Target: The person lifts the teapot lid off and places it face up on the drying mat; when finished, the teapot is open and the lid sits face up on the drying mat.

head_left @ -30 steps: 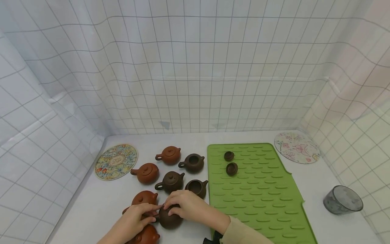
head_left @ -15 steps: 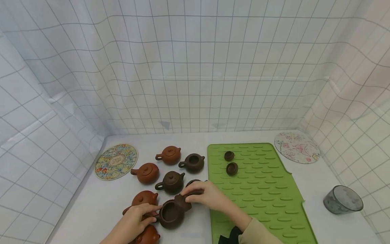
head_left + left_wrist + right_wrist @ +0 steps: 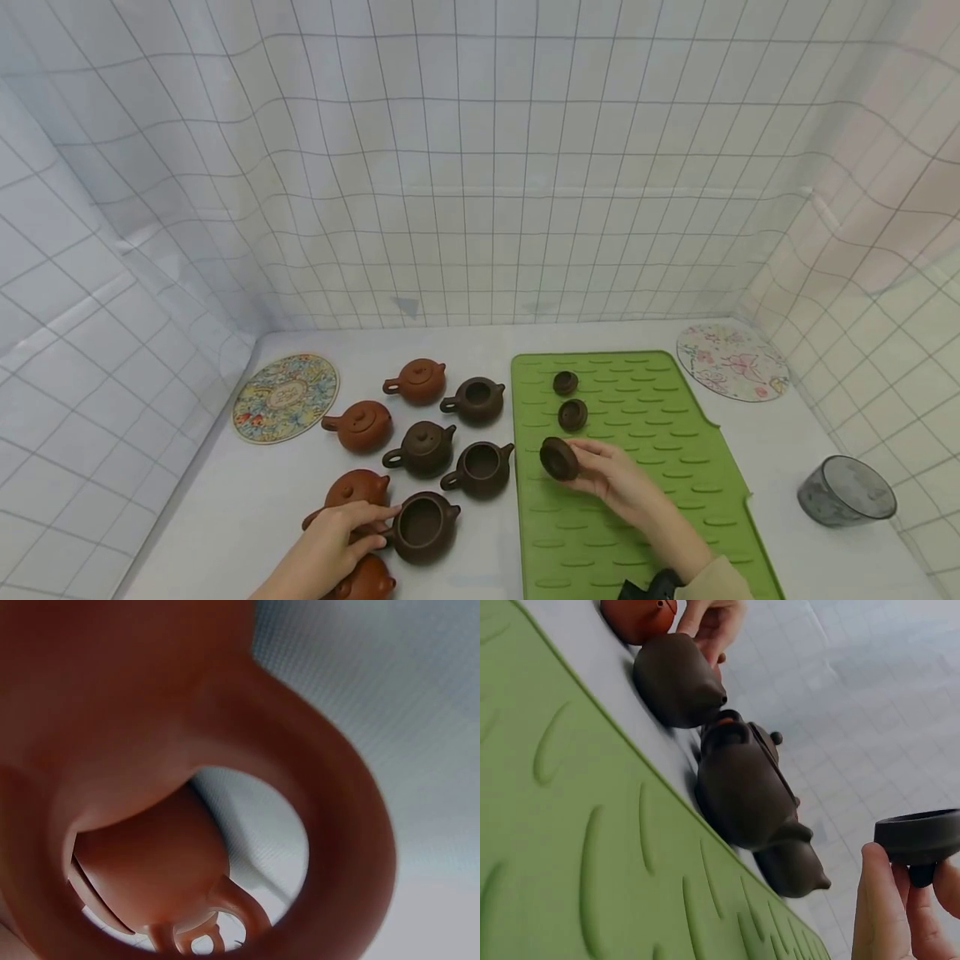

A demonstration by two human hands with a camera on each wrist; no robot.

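My right hand (image 3: pixel 618 483) holds a dark brown teapot lid (image 3: pixel 558 459) over the green mat. In the right wrist view the lid (image 3: pixel 919 836) is upside down, its knob pointing down among my fingers. My left hand (image 3: pixel 337 537) pinches the handle of a dark brown lidless teapot (image 3: pixel 423 529) that stands on the white table. Partly hidden by that hand are two reddish-brown teapots, one behind (image 3: pixel 356 487) and one in front (image 3: pixel 369 579). The left wrist view is filled by a reddish teapot's handle (image 3: pixel 352 825).
Two small dark lids (image 3: pixel 572 414) lie on the green mat (image 3: pixel 615 533). Behind the held teapot stand two lidless dark teapots (image 3: pixel 483 468), a lidded dark one (image 3: pixel 423 448) and two reddish ones (image 3: pixel 365 427). A grey glass (image 3: pixel 846 492) stands far right; round patterned mats (image 3: pixel 287 398) lie at both sides.
My right hand has lifted the lid off the dark teapot, turned it over and carried it right over the green mat. The left hand has stayed at the teapot's handle.
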